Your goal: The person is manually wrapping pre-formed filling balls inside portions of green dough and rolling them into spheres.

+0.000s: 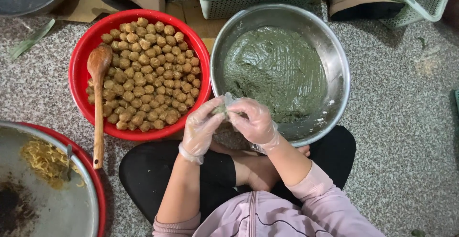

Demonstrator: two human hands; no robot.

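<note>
1 wooden spoon (98,98) is laid in a red basin (79,69) of brown balls (146,72); 2 plastic baskets (248,0) are noted behind.

My two gloved hands, left hand (201,128), right hand (253,121), one red bowl (79,69), one wooden spoon (98,98), brown balls (143,74) beyond counting, one steel bowl (334,50), two plastic baskets (253,0)

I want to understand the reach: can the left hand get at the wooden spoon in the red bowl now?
Probably yes, but not at once. The wooden spoon lies uncovered on the red bowl, close by. The left hand is busy pinching green dough together with the right hand.
</note>
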